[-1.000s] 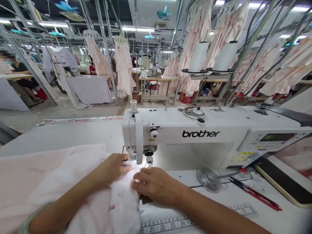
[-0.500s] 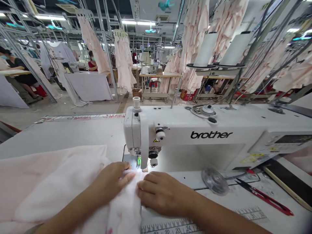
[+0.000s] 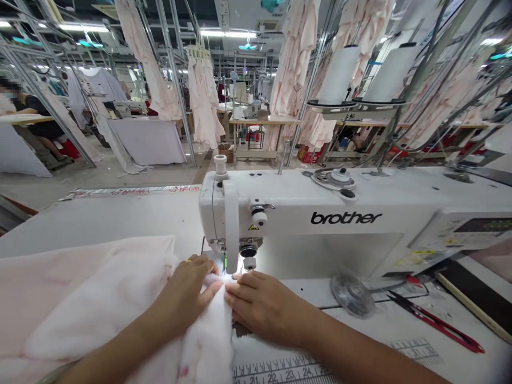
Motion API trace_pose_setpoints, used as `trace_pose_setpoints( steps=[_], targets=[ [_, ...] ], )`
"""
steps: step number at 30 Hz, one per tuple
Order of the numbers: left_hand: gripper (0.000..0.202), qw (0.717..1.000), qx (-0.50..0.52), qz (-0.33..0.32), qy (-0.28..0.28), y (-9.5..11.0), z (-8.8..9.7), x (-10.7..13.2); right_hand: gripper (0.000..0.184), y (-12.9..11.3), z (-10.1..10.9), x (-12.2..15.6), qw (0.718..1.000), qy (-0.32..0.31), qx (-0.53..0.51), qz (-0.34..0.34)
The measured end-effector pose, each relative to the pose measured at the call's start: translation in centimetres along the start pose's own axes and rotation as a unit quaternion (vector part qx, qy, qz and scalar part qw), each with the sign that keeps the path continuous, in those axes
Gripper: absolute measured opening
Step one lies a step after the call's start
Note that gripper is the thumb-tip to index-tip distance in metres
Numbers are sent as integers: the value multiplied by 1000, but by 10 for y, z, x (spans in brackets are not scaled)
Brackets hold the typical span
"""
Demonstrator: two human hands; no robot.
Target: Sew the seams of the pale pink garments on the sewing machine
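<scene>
Pale pink fabric spreads over the left of the table and runs up to the needle area of a white sewing machine. My left hand pinches the fabric's edge just left of the lit presser foot, thumb toward the right. Across from it my right hand has its fingers closed on the same edge, close in front of the needle. The needle itself is mostly hidden by the fingers and the machine head. A small dark piece shows beneath the right hand; its kind cannot be made out.
Red-handled thread snips and a clear round dish-like object lie to the right. A printed ruler scale runs along the table's front. Two thread cones stand behind the machine. Pink garments hang beyond; a person sits at far left.
My left hand's fingers have curled further over the fabric near the presser foot. My right hand has shifted slightly up and left, and a dark piece now shows beneath it.
</scene>
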State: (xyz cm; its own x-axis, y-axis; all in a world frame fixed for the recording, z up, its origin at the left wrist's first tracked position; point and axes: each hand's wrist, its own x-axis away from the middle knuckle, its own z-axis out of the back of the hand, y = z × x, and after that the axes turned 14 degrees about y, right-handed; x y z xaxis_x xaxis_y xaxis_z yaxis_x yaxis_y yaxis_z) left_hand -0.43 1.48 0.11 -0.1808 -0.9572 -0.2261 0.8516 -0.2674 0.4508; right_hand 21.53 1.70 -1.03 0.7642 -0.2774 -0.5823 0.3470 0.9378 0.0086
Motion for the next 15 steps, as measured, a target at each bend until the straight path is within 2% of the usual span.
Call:
trace_pose_setpoints(
  steps=[7, 15],
  targets=[
    [10, 999, -7, -14, 31, 0, -10, -2, 25, 2, 0, -1, 999, -25, -5, -26],
    [14, 998, -10, -27, 47, 2, -14, -20, 20, 8, 2, -5, 997, -29, 19, -64]
  ],
)
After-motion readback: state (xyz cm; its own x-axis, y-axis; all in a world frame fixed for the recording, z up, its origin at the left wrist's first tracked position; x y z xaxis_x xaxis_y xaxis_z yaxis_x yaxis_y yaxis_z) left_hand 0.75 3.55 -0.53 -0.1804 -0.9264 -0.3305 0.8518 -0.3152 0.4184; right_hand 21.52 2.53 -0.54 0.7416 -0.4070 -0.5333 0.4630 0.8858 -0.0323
